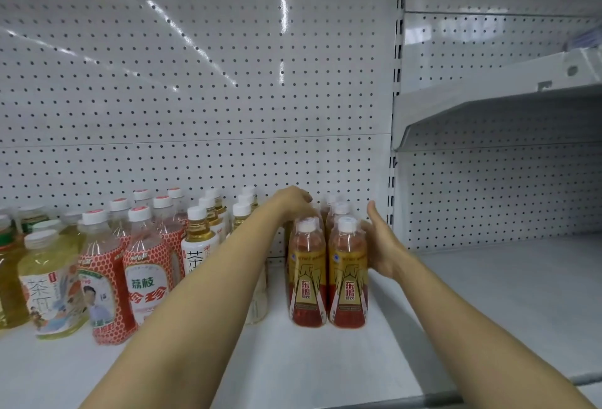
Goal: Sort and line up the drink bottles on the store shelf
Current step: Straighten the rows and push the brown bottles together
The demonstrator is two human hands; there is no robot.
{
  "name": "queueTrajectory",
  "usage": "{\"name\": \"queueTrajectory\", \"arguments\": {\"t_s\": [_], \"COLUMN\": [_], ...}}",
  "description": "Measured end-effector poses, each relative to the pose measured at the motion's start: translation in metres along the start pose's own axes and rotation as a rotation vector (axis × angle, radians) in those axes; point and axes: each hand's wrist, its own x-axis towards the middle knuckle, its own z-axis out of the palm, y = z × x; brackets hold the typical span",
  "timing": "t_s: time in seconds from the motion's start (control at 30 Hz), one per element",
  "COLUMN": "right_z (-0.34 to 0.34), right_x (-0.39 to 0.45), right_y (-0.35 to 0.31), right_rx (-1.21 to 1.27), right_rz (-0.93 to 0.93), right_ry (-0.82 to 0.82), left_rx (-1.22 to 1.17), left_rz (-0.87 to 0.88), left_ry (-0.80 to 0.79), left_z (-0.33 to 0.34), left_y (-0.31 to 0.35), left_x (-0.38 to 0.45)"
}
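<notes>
Red-and-gold drink bottles (pixel 327 275) stand in 2 rows on the shelf (pixel 488 304). My left hand (pixel 294 201) curls behind the back ones, my right hand (pixel 381 245) presses flat-fingered alongside, squeezing them straight.

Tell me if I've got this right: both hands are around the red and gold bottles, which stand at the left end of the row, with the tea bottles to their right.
Not quite. The head view shows the red and gold bottles at the right end of the row, with the tea bottles to their left. The left hand and right hand do flank that group.
</notes>
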Motion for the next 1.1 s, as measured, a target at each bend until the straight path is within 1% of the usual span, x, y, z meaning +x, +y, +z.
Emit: {"name": "queueTrajectory", "arguments": {"t_s": [0.07,0.13,0.2,0.27,0.37,0.47,0.53,0.6,0.63,0.67,0.73,0.8,1.0,1.1], "right_z": [-0.003,0.002,0.008,0.012,0.016,0.000,-0.013,-0.016,-0.013,-0.007,0.003,0.008,0.012,0.013], "right_x": [0.007,0.000,0.000,0.001,-0.002,-0.012,-0.026,-0.039,-0.044,-0.046,-0.044,-0.041,-0.042,-0.044], "right_y": [0.011,0.009,0.008,0.009,0.011,0.021,0.030,0.044,0.050,0.056,0.063,0.063,0.058,0.060], "right_rx": [-0.004,0.024,0.108,0.152,0.157,0.102,-0.052,-0.222,-0.289,-0.327,-0.347,-0.337,-0.348,-0.369], "right_rz": [-0.008,0.001,-0.002,-0.022,-0.056,-0.136,-0.191,-0.227,-0.233,-0.235,-0.244,-0.252,-0.220,-0.215], "right_ry": [0.002,0.036,-0.023,-0.096,-0.110,-0.142,-0.229,-0.273,-0.293,-0.289,-0.227,-0.179,-0.108,-0.069], "left_rx": [0.030,0.105,0.125,0.110,0.089,-0.039,-0.200,-0.370,-0.417,-0.449,-0.503,-0.549,-0.535,-0.462], "left_rz": [-0.008,0.005,0.000,-0.016,-0.020,0.013,0.079,0.118,0.124,0.122,0.104,0.077,0.086,0.061], "left_ry": [-0.003,0.053,0.086,0.072,0.068,0.092,0.081,0.045,0.024,0.013,0.032,0.053,0.056,0.103], "left_z": [0.003,0.005,0.005,0.004,0.000,0.002,0.010,0.028,0.039,0.051,0.074,0.083,0.082,0.088], "left_y": [-0.004,-0.008,-0.010,-0.011,-0.012,-0.016,-0.022,-0.035,-0.043,-0.052,-0.067,-0.069,-0.066,-0.064], "left_x": [0.008,0.011,0.013,0.011,0.006,-0.014,-0.036,-0.057,-0.061,-0.061,-0.055,-0.054,-0.056,-0.063]}}
